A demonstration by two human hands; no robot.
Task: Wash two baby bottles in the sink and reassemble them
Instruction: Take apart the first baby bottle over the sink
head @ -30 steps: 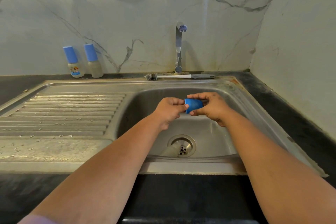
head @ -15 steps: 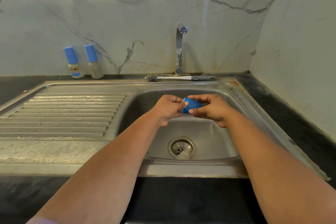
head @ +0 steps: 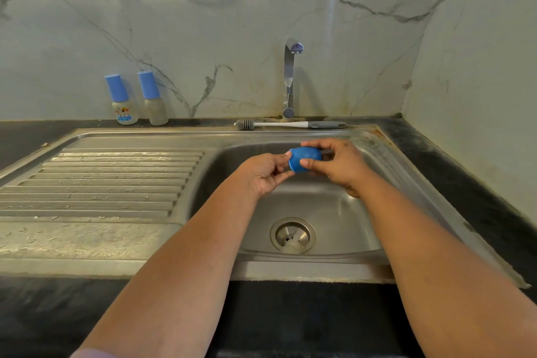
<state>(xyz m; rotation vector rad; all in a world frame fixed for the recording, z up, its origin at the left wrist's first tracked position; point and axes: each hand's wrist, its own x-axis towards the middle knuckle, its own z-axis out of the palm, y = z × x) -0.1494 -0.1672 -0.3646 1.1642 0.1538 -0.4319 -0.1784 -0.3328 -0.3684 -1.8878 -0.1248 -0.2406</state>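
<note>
A dark tabletop under a marble wall carries a steel sink [head: 377, 154]. Above its basin a blue cap [head: 305, 158] is pinched between the right hand [head: 337, 166], thumb and fingers curled round it, and the fingertips of the left hand [head: 261, 173]. Behind lie a bottle brush [head: 290, 124] by the tap [head: 289, 78] and, further left, two capped baby bottles [head: 123, 102], upright.

Soft, even indoor light, moderately bright. The grey-veined marble wall [head: 203, 23] shows faint pale reflection streaks, and the stainless steel sink basin [head: 334, 212] carries dull sheen. Wide-angle distortion bends the edges; the near forearms look slightly soft.
</note>
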